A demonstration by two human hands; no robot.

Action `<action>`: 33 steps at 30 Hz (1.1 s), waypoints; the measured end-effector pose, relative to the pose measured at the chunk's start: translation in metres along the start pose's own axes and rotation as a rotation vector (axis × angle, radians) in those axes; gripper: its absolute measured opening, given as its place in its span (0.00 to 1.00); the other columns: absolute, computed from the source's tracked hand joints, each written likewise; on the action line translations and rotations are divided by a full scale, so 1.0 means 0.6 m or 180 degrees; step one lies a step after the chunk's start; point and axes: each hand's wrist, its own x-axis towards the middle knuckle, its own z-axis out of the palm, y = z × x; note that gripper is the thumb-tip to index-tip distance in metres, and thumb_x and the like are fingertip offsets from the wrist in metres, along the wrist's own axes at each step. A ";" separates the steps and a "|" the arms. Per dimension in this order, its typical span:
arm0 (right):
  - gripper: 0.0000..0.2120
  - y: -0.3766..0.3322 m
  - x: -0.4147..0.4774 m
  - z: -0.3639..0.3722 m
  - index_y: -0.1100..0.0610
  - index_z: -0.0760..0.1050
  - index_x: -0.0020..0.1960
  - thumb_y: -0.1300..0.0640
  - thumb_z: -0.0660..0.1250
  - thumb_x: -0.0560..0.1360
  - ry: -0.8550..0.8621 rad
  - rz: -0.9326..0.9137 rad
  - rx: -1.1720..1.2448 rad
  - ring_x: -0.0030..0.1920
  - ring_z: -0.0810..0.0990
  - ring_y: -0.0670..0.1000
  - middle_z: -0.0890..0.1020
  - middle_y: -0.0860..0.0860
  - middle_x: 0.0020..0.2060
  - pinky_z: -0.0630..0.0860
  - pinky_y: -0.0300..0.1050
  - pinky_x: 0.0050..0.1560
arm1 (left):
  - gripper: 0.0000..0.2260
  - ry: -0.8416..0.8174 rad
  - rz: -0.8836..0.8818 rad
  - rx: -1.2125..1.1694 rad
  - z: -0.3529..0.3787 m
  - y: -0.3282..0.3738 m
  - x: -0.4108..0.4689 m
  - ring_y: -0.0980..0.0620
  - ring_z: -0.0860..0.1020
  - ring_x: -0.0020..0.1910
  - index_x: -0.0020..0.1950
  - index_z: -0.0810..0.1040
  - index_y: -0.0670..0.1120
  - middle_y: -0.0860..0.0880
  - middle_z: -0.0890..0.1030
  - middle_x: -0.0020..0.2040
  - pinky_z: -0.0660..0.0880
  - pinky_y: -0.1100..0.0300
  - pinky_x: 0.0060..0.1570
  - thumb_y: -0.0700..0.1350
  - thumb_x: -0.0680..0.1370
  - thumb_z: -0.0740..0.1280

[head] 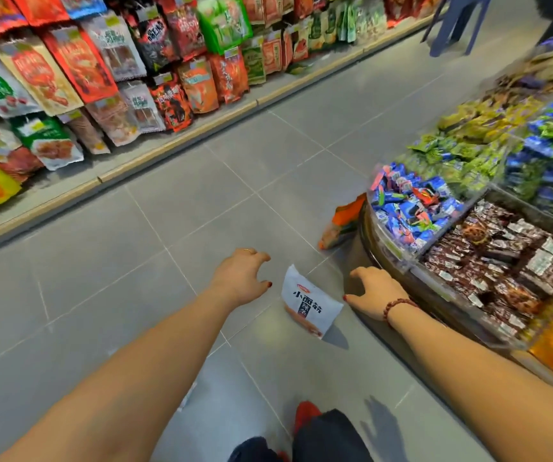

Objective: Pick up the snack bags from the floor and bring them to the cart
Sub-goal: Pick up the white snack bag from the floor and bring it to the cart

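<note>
A white snack bag [311,305] with dark lettering and an orange lower edge lies on the grey tiled floor, between my two hands. My left hand [243,276] hovers just left of it, fingers spread and curled, holding nothing. My right hand [373,291], with a bead bracelet on its wrist, is just right of the bag, fingers apart and empty. An orange snack bag [343,221] leans on the floor against the round display stand, further ahead. No cart is in view.
A round display stand [388,258] piled with small wrapped snacks fills the right side. Shelves of hanging snack bags [101,78] line the left. A blue stool [458,25] and a person's dark clothing stand at the far end of the aisle. My red shoe [305,415] is below.
</note>
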 end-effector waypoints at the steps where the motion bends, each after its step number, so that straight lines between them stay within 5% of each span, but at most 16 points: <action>1: 0.31 -0.001 0.010 0.004 0.54 0.65 0.71 0.43 0.68 0.73 -0.0007 0.0065 0.0047 0.67 0.70 0.56 0.71 0.55 0.67 0.71 0.53 0.65 | 0.26 -0.0041 0.0066 0.0028 0.003 -0.004 0.015 0.49 0.64 0.72 0.73 0.66 0.52 0.48 0.69 0.71 0.69 0.53 0.63 0.54 0.76 0.67; 12: 0.29 -0.006 0.086 0.108 0.54 0.66 0.71 0.45 0.68 0.74 0.0119 0.1069 0.0569 0.67 0.70 0.57 0.72 0.55 0.67 0.71 0.53 0.65 | 0.26 -0.0634 0.0870 0.0271 0.072 -0.084 0.187 0.47 0.67 0.70 0.73 0.67 0.50 0.47 0.71 0.69 0.69 0.53 0.64 0.52 0.76 0.68; 19: 0.29 0.011 0.171 0.304 0.57 0.68 0.69 0.49 0.71 0.72 0.0403 0.1623 0.1458 0.65 0.72 0.58 0.75 0.57 0.65 0.72 0.51 0.62 | 0.27 -0.0893 0.0738 0.0174 0.239 -0.160 0.295 0.49 0.64 0.72 0.73 0.67 0.51 0.48 0.68 0.71 0.68 0.52 0.67 0.53 0.76 0.69; 28: 0.34 0.117 0.330 0.586 0.59 0.65 0.71 0.47 0.73 0.71 0.0639 0.1927 0.2240 0.67 0.71 0.56 0.72 0.57 0.68 0.69 0.49 0.65 | 0.29 -0.0606 0.0531 -0.0570 0.563 -0.221 0.454 0.46 0.70 0.68 0.71 0.70 0.47 0.44 0.73 0.68 0.70 0.52 0.64 0.53 0.73 0.72; 33: 0.24 0.162 0.406 0.702 0.59 0.73 0.62 0.51 0.74 0.71 0.1196 0.1613 0.2844 0.57 0.74 0.51 0.76 0.51 0.54 0.70 0.42 0.56 | 0.26 -0.0123 0.0611 -0.1416 0.704 -0.225 0.519 0.47 0.74 0.61 0.65 0.75 0.46 0.46 0.78 0.60 0.71 0.55 0.57 0.53 0.70 0.75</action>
